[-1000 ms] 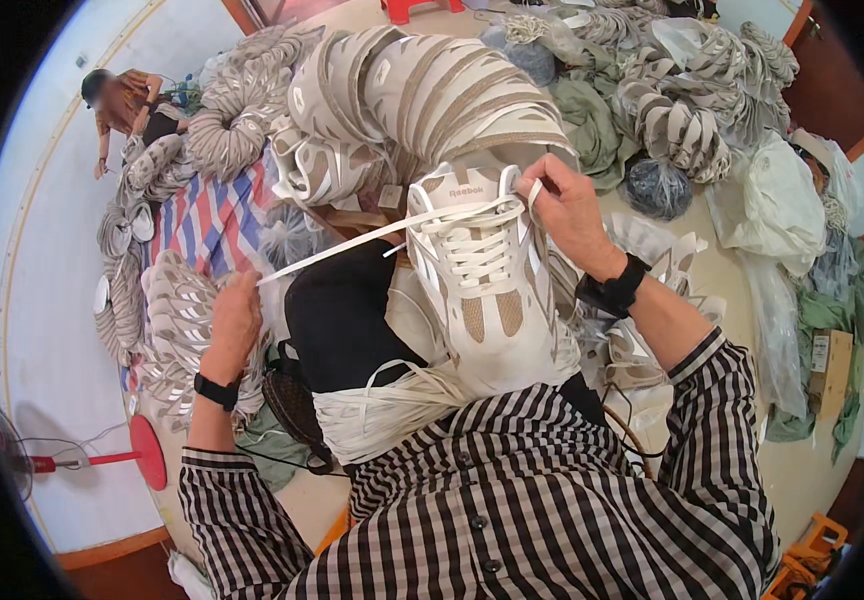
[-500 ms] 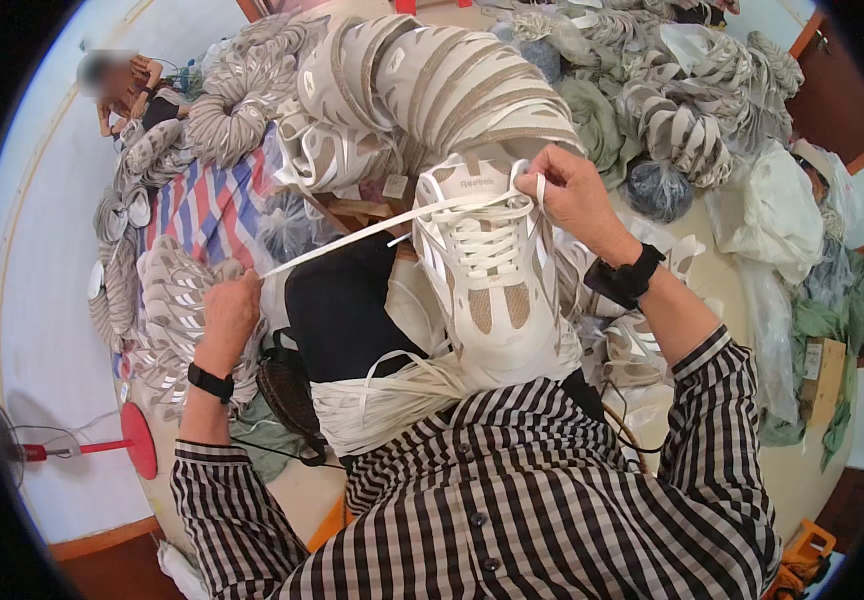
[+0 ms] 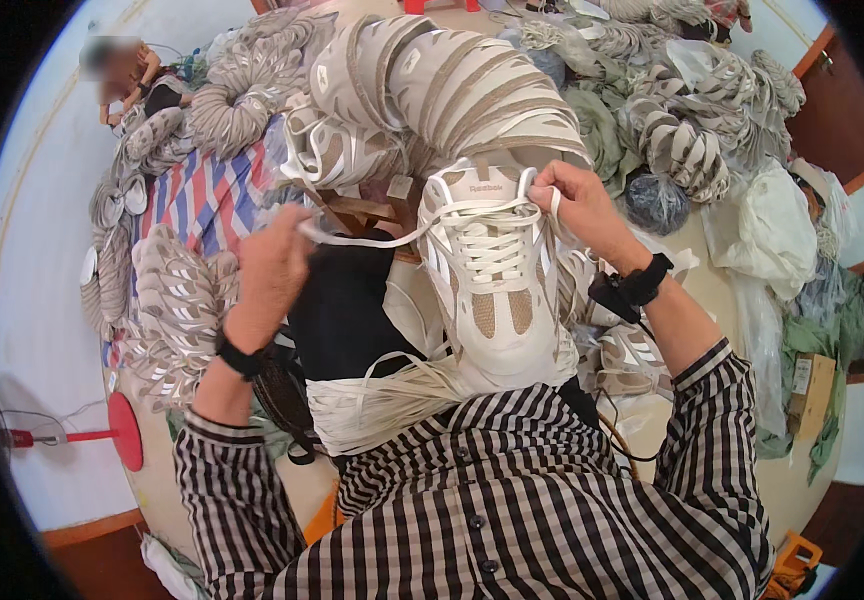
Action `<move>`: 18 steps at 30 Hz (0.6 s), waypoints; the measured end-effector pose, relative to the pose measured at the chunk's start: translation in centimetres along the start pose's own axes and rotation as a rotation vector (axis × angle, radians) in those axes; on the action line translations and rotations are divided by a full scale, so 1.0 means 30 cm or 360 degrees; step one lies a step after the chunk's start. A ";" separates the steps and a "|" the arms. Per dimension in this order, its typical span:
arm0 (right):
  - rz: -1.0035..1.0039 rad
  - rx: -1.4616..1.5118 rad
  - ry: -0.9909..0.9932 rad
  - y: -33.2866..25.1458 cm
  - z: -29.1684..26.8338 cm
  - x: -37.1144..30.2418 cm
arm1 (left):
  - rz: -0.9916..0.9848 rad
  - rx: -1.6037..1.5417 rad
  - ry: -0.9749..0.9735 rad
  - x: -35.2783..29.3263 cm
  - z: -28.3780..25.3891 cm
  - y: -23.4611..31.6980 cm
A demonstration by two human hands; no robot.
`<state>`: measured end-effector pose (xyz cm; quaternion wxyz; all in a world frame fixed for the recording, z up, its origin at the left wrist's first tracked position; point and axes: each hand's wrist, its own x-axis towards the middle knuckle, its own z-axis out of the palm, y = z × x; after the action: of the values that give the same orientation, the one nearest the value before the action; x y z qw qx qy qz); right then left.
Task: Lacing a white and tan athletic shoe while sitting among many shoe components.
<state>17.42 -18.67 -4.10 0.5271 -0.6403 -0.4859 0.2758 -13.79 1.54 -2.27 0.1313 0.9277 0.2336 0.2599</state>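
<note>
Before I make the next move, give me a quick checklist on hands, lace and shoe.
1. Left hand on the lace: ok, lace runs to its fingers.
2. Lace pulled straight: not ok, it sags between left hand and shoe.
3. Right hand at the shoe's upper right edge: ok.
4. Toe toward the wearer: ok.
5. Lace tip in the left fingers: cannot tell, blurred.

bright light, blurred left hand (image 3: pixel 272 265), fisheye-bowed edges

A striped sheet (image 3: pixel 200 195) lies at left, a white bag (image 3: pixel 777 218) and brown box (image 3: pixel 810 398) at right.
</note>
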 end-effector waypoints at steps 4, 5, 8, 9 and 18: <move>0.0025 -0.0058 0.0012 0.025 0.024 0.004 | -0.0025 -0.0951 0.0167 0.084 0.157 0.178; 0.0020 -0.0053 0.0032 0.024 0.022 -0.001 | -0.0024 -0.0959 0.0172 0.103 0.193 0.192; 0.0038 -0.0043 0.0029 0.030 0.029 -0.001 | -0.0185 -0.1230 0.0050 0.128 0.257 0.203; 0.0036 -0.0035 0.0012 0.031 0.034 0.002 | -0.0235 -0.1303 0.0039 0.125 0.258 0.206; 0.0043 0.0022 0.0104 0.028 0.022 -0.018 | -0.0383 -0.1641 -0.0002 0.092 0.181 0.231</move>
<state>16.93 -18.88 -5.17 0.5434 -0.6517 -0.4579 0.2651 -6.21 -3.67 -3.08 0.5996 0.7095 0.1801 0.3235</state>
